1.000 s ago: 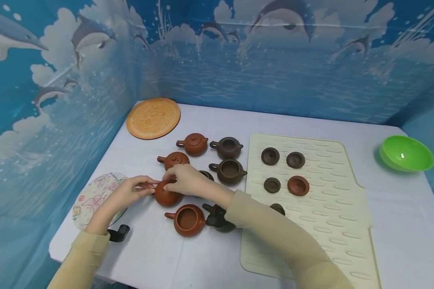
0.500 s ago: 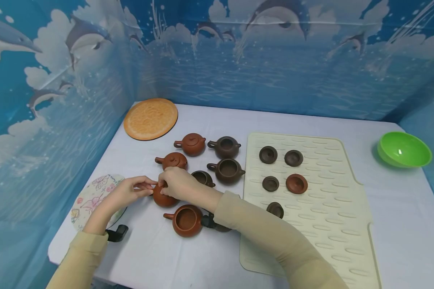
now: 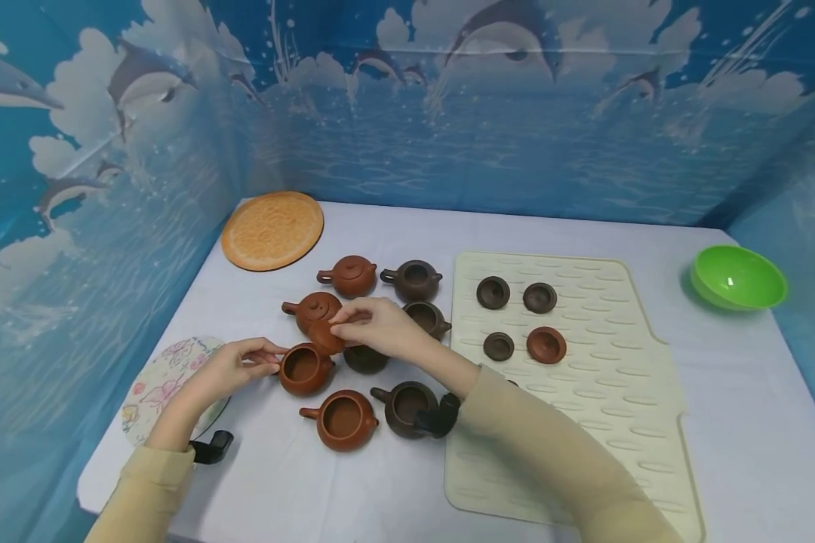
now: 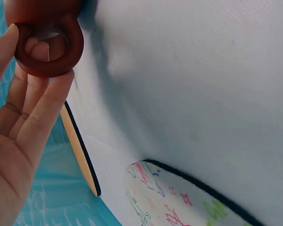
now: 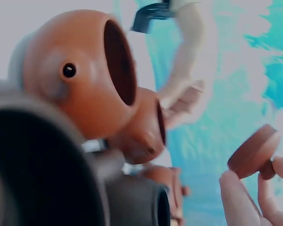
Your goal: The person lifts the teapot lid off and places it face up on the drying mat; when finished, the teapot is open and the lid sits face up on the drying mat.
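Observation:
My left hand (image 3: 227,373) pinches the ring handle (image 4: 47,69) of a reddish-brown clay teapot (image 3: 323,377), thumb on one side and fingers on the other. That teapot stands uncovered, its round mouth facing up. Above and behind it, my right hand (image 3: 380,328) holds a reddish-brown teapot lid (image 3: 326,339). In the right wrist view the lid (image 5: 254,150) is tilted, its knob between thumb and fingers. Two lidded reddish teapots, one at the back (image 3: 352,276) and one just behind the lid (image 3: 315,308), are close by.
An open reddish teapot (image 3: 343,422) and several dark open teapots (image 3: 416,280) stand around the hands. Several lids, one reddish (image 3: 546,345), lie on a cream mat (image 3: 604,422) at right. A green bowl (image 3: 739,279), an orange round board (image 3: 272,230) and a floral board (image 3: 163,385) sit further out.
My right hand has lifted the lid off the teapot and moved it right and back, baring the mouth. My left hand keeps to the handle.

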`<action>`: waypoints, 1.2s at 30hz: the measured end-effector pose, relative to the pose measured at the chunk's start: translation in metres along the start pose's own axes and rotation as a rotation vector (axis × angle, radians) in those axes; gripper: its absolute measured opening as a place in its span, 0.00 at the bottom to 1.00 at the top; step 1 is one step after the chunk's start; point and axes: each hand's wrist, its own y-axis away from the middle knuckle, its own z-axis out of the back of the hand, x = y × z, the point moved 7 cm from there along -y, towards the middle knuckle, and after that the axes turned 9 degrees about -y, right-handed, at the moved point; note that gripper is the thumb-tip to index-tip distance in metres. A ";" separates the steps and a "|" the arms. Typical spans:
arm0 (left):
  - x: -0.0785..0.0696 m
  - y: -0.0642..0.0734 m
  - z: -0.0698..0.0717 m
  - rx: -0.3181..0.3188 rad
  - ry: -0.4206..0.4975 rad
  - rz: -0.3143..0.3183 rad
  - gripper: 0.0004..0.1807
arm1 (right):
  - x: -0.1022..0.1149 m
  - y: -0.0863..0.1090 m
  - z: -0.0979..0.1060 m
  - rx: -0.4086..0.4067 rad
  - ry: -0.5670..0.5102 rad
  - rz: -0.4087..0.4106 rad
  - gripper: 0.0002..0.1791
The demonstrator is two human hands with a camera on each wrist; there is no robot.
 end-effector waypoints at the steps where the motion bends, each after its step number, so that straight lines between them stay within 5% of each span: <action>1: 0.000 0.000 0.000 0.001 -0.002 0.004 0.11 | -0.004 0.007 0.010 -0.008 -0.099 -0.021 0.11; 7: -0.001 0.004 0.000 0.007 -0.008 0.015 0.11 | -0.029 0.059 0.072 -0.066 -0.526 -0.096 0.17; 13: -0.002 0.005 0.000 0.008 -0.022 0.013 0.11 | -0.054 0.109 0.119 -0.109 -0.684 -0.099 0.14; 21: -0.006 0.005 -0.001 0.003 -0.019 0.000 0.12 | -0.066 0.152 0.147 -0.074 -0.892 -0.022 0.15; 25: -0.007 0.004 -0.002 -0.005 -0.024 -0.012 0.11 | -0.078 0.174 0.164 -0.210 -0.646 -0.106 0.20; 29: -0.006 0.004 -0.003 -0.008 -0.022 -0.010 0.11 | -0.092 0.196 0.183 -0.311 -0.170 -0.241 0.35; 32: -0.005 0.003 -0.003 -0.012 -0.022 -0.010 0.11 | -0.101 0.210 0.193 -0.331 0.114 -0.321 0.35; 36: -0.004 0.003 -0.003 -0.013 -0.033 -0.005 0.11 | -0.109 0.222 0.197 -0.310 0.271 -0.342 0.29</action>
